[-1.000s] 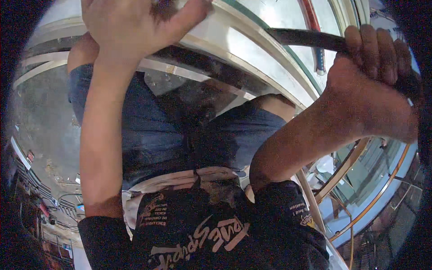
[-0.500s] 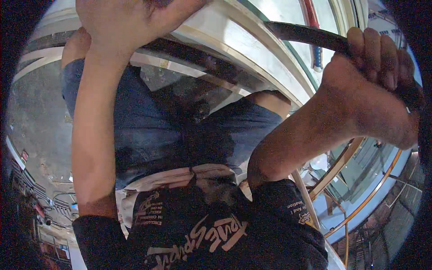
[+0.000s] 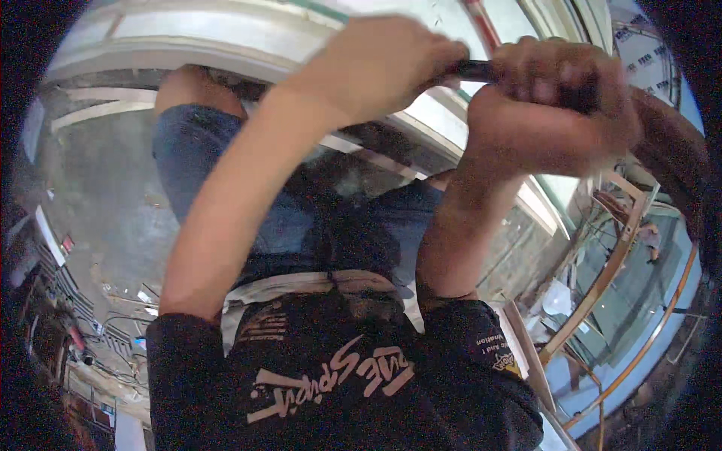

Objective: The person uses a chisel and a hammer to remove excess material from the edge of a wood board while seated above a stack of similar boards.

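Judging from its curve past the right side of the view, the black hose (image 3: 677,173) is taken to be rubbery and flexible, fairly thick, somewhat heavy along its length and not fragile; a firm grip seems possible, since its surface looks matt rather than slick; it is best held close to the end, with both hands set near each other, as is done here. The left hand (image 3: 383,64) is closed in a fist about the dark end of the hose; the right hand (image 3: 553,101) is wrapped tight round it just beside, the fingers (image 3: 571,71) curled over the top. The hose is held high at the top of the view, above blue jeans (image 3: 218,173) and a pale curved frame (image 3: 226,56); both hands are blurred.
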{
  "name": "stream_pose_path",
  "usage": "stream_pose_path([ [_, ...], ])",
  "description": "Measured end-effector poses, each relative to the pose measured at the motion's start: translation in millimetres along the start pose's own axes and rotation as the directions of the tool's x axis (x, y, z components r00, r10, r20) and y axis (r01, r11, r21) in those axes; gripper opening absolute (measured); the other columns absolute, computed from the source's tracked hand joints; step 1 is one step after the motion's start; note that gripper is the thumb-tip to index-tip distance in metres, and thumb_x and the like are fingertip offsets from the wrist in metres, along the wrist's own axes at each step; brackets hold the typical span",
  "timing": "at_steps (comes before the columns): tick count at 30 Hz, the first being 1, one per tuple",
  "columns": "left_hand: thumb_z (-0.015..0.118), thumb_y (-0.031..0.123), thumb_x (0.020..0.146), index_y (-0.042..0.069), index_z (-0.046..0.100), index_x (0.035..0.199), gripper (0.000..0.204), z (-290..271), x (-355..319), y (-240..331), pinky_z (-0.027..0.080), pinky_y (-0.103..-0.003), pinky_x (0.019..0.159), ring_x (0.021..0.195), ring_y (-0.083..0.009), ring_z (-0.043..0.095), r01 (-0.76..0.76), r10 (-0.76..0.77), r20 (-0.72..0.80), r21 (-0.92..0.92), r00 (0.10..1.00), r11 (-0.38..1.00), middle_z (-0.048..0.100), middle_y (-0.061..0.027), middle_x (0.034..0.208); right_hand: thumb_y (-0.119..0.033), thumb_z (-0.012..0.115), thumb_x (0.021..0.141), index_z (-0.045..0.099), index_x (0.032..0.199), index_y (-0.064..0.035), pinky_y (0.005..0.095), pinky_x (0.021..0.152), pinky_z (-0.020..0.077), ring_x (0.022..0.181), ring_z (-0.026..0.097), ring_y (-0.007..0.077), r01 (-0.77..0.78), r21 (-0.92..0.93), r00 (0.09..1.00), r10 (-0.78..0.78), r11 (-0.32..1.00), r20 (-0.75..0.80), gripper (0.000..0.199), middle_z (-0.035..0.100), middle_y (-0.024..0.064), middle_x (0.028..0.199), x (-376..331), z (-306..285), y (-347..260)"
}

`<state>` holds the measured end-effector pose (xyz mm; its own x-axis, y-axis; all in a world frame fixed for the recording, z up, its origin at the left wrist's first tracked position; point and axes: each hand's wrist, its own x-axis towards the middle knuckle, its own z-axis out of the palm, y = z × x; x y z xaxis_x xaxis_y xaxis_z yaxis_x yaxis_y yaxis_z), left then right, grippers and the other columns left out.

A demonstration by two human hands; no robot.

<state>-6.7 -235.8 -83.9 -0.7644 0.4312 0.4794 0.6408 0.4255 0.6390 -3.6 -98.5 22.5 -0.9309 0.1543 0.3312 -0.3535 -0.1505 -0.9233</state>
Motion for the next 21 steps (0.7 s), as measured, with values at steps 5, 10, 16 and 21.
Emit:
stream_pose_path([
  [5,0.065,0.028,0.096,0.014,0.064,0.098,0.015,4,0,5,0.049,-0.052,0.061,0.069,-0.0385,0.067,-0.034,0.035,-0.091,0.014,0.995,0.999,0.065,-0.0138,0.068,-0.030,0.066,0.090,0.051,0.111,-0.0059,0.0386,0.077,0.0460,0.087,0.050,0.0243,0.079,0.076,0.929,-0.101,0.994,0.356,0.035,0.050,0.0082,0.099,-12,-37,19],
  [10,0.067,0.023,0.092,0.008,0.071,0.109,0.024,0,-2,5,0.053,-0.052,0.066,0.074,-0.0412,0.069,0.050,-0.054,0.072,0.048,0.996,0.998,0.071,-0.0179,0.079,-0.026,0.072,0.088,0.057,0.132,-0.0051,0.0441,0.101,0.0485,0.116,0.059,0.0311,0.159,-0.801,0.978,0.016,0.577,0.206,0.052,0.062,0.0153,0.124,13,-123,36],
  [16,0.068,0.028,0.096,0.003,0.070,0.106,0.027,4,-1,-3,0.051,-0.047,0.061,0.070,-0.0375,0.068,0.005,-0.004,-0.055,0.029,0.998,1.000,0.069,-0.0149,0.075,-0.035,0.069,0.094,0.068,0.102,-0.0048,0.0539,0.086,0.0542,0.097,0.068,0.0425,0.288,-0.952,0.886,0.350,0.102,0.305,0.032,0.070,0.0234,0.098,54,-178,91],
  [21,0.068,0.028,0.096,0.007,0.071,0.108,0.025,4,2,2,0.052,-0.048,0.063,0.073,-0.0381,0.068,0.008,-0.005,-0.040,0.085,0.999,0.996,0.070,-0.0161,0.076,-0.032,0.067,0.096,0.067,0.097,-0.0040,0.0410,0.066,0.0561,0.067,0.067,0.0263,0.145,-0.891,0.795,0.485,0.430,0.364,0.028,0.069,0.0135,0.083,59,-165,65],
])
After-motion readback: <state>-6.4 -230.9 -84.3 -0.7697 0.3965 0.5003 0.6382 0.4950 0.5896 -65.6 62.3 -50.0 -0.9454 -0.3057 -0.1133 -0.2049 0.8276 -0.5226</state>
